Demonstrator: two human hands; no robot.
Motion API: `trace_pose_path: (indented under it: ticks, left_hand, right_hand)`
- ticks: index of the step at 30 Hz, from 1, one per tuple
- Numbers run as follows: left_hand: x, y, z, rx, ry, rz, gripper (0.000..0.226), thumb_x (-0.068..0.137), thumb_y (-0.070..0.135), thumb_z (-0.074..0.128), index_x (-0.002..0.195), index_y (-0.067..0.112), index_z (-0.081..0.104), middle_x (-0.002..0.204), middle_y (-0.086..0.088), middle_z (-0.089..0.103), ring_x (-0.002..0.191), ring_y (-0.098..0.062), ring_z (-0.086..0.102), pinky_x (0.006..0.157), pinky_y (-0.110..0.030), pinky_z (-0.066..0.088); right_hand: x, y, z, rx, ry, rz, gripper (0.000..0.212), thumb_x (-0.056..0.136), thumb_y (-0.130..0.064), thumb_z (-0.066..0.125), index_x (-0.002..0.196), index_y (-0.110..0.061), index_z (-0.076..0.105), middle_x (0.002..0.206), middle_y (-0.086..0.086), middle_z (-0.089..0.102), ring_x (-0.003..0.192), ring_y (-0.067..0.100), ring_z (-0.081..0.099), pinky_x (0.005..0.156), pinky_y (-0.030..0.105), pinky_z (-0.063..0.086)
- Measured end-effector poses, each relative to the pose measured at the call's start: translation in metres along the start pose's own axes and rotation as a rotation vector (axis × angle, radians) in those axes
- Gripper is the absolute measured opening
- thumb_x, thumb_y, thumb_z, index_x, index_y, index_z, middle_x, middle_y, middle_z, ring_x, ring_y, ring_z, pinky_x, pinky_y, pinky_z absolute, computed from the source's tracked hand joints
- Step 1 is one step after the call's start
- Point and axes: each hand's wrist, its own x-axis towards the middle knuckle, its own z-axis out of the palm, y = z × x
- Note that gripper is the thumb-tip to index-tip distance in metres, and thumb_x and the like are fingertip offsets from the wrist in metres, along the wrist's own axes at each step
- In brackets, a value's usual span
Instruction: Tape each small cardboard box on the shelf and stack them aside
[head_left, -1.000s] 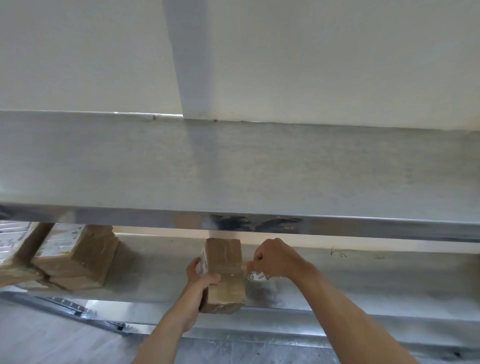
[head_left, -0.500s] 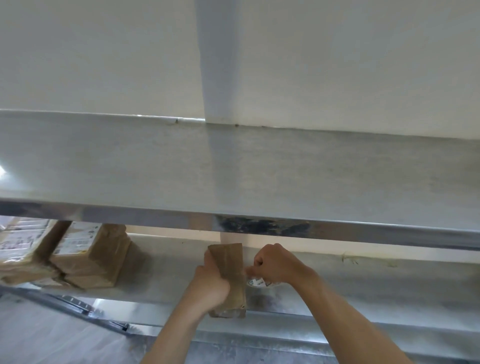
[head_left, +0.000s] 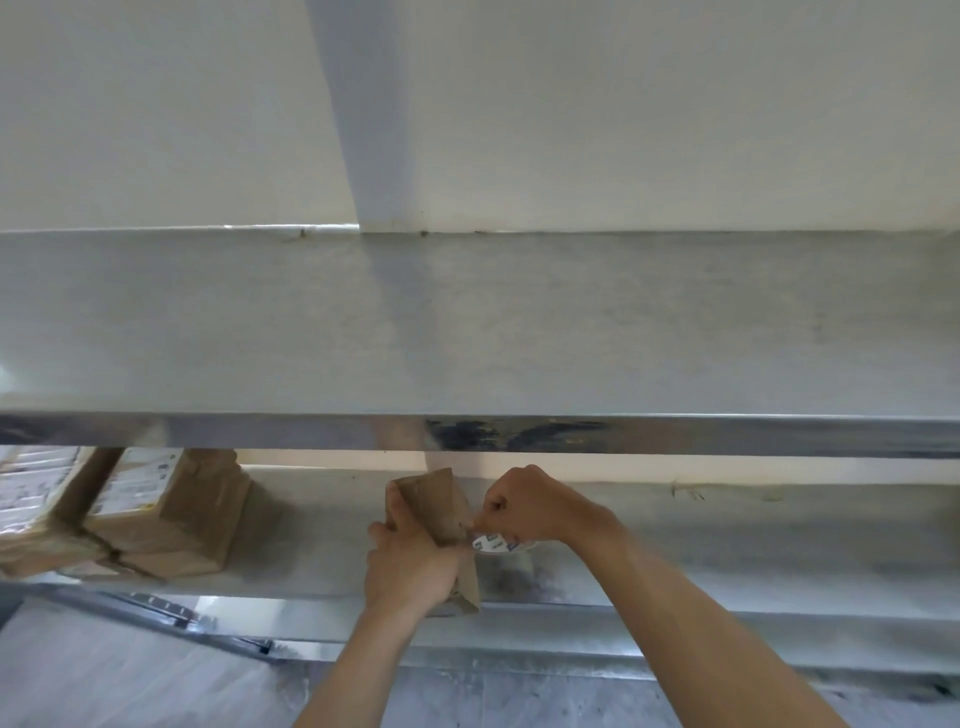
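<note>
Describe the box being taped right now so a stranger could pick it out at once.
Look under the upper steel shelf to the lower shelf. Near its front edge stands a small cardboard box, gripped by the left hand. Unlike the stacked boxes far left, it shows no white label.

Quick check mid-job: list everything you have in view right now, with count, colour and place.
Small brown cardboard box: one, brown, standing on the lower shelf, centre, in the left hand's grip.
White tape roll: one, white with dark print, right of that box, under the right hand.
Stacked brown cardboard boxes: at least two, brown with white labels, lower shelf, far left.
Grey metal shelves: two levels, against a cream wall.
Left hand: grips the box.
Right hand: fingers curled at the tape roll.
</note>
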Motion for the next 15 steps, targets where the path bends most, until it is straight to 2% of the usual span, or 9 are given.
trace_pose_path:
  ticks: [2, 5, 9, 11, 13, 15]
  left_hand:
    - [0.000, -0.007, -0.005, -0.043, 0.012, 0.029, 0.118, 0.069, 0.062, 0.073, 0.152, 0.038, -0.007, 0.130, -0.011, 0.039, 0.109, -0.037, 0.058, 0.090, -0.044, 0.052]
    - [0.001, -0.017, -0.012, -0.148, -0.008, 0.096, 0.110, 0.069, 0.050, 0.080, 0.146, 0.042, 0.001, 0.126, -0.003, 0.041, 0.101, -0.027, 0.055, 0.088, -0.040, 0.051]
    - [0.001, -0.024, -0.013, -0.330, -0.027, 0.114, 0.117, 0.058, 0.047, 0.083, 0.144, 0.051, 0.005, 0.131, 0.004, 0.047, 0.113, -0.022, 0.058, 0.094, -0.044, 0.055]
    - [0.001, -0.026, -0.011, -0.381, -0.019, 0.135, 0.111, 0.061, 0.042, 0.086, 0.144, 0.051, 0.011, 0.130, 0.007, 0.050, 0.111, -0.015, 0.059, 0.089, -0.036, 0.055]
    - [0.000, -0.028, -0.010, -0.434, -0.003, 0.168, 0.096, 0.070, 0.032, 0.088, 0.133, 0.056, 0.020, 0.123, 0.017, 0.051, 0.109, -0.004, 0.056, 0.085, -0.027, 0.053]
    - [0.000, -0.028, -0.010, -0.465, -0.006, 0.191, 0.091, 0.073, 0.026, 0.087, 0.129, 0.053, 0.021, 0.120, 0.024, 0.049, 0.108, 0.000, 0.054, 0.083, -0.022, 0.051]
  right_hand:
    - [-0.001, 0.000, 0.002, 0.042, 0.012, 0.023, 0.039, 0.084, -0.040, 0.072, 0.055, -0.015, 0.064, 0.058, 0.002, 0.066, 0.052, 0.012, 0.061, 0.059, 0.024, 0.052]
    - [-0.003, -0.001, 0.003, 0.044, 0.016, 0.023, 0.040, 0.084, -0.046, 0.072, 0.069, -0.009, 0.073, 0.065, 0.006, 0.071, 0.051, 0.010, 0.061, 0.058, 0.020, 0.051]
    - [0.001, -0.001, 0.002, 0.030, 0.029, 0.017, 0.044, 0.079, -0.051, 0.075, 0.066, -0.009, 0.072, 0.063, 0.005, 0.071, 0.051, 0.010, 0.061, 0.056, 0.022, 0.050]
    - [0.003, 0.001, 0.001, 0.010, 0.034, 0.030, 0.048, 0.077, -0.054, 0.076, 0.067, -0.007, 0.072, 0.062, 0.006, 0.071, 0.050, 0.010, 0.059, 0.055, 0.023, 0.049]
    - [0.003, 0.004, -0.001, -0.032, 0.048, 0.043, 0.055, 0.077, -0.059, 0.075, 0.065, -0.005, 0.070, 0.058, 0.006, 0.068, 0.046, 0.010, 0.053, 0.053, 0.024, 0.045]
    - [0.003, 0.008, -0.004, -0.098, 0.055, 0.049, 0.060, 0.075, -0.065, 0.075, 0.063, -0.006, 0.068, 0.057, 0.006, 0.064, 0.046, 0.010, 0.050, 0.053, 0.026, 0.042]
